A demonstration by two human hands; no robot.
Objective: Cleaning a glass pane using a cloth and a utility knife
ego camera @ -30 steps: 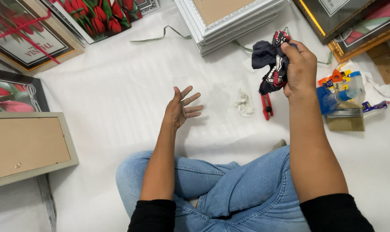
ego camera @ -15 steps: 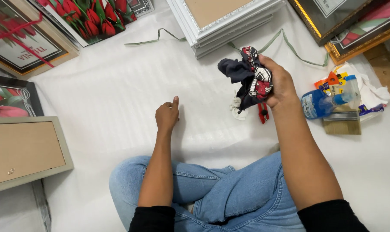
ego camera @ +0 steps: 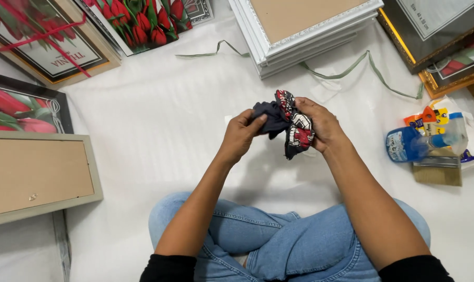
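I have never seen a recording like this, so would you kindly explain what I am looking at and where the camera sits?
There is no machine here. The camera is worn on a person's head and looks down, so you see their own arms and crossed legs in blue jeans. They sit on a white sheet spread on the floor. Both hands meet in the middle: the left hand and the right hand grip a crumpled dark cloth with red and white print. Around them lie a stack of white picture frames, framed red tulip pictures, a face-down frame with a brown backing and a blue spray bottle.
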